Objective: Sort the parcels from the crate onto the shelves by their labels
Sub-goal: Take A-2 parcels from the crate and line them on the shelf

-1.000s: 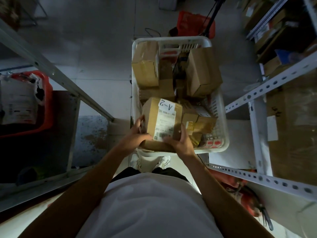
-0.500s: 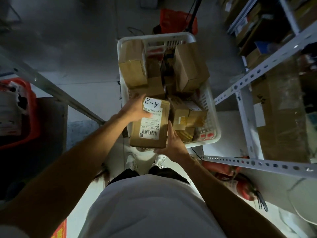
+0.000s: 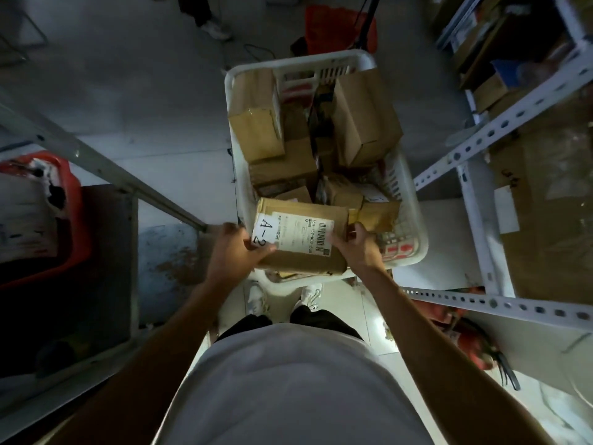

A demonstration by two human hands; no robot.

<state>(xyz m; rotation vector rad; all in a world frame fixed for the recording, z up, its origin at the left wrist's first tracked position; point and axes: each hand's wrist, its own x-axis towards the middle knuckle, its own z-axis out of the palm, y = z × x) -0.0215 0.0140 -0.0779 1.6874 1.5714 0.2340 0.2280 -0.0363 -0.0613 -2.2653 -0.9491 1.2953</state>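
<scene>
A brown cardboard parcel (image 3: 305, 248) with a white shipping label and a handwritten tag "A-2" is held over the near end of the white plastic crate (image 3: 414, 226). My left hand (image 3: 236, 252) grips its left end, thumb across the tag. My right hand (image 3: 361, 247) grips its right end. The crate stands on the floor before my feet and holds several other cardboard parcels (image 3: 365, 117).
A grey metal shelf frame (image 3: 96, 162) with a red bin (image 3: 69, 220) stands at my left. White perforated shelving (image 3: 500, 123) with boxes stands at my right. A red fire extinguisher (image 3: 465, 335) lies by the right shelf. Someone's foot (image 3: 213, 27) is beyond the crate.
The parcel has been lifted from the crate and turned, so its long side now runs left to right with the "A-2" tag at the left. Both hands shifted to its ends.
</scene>
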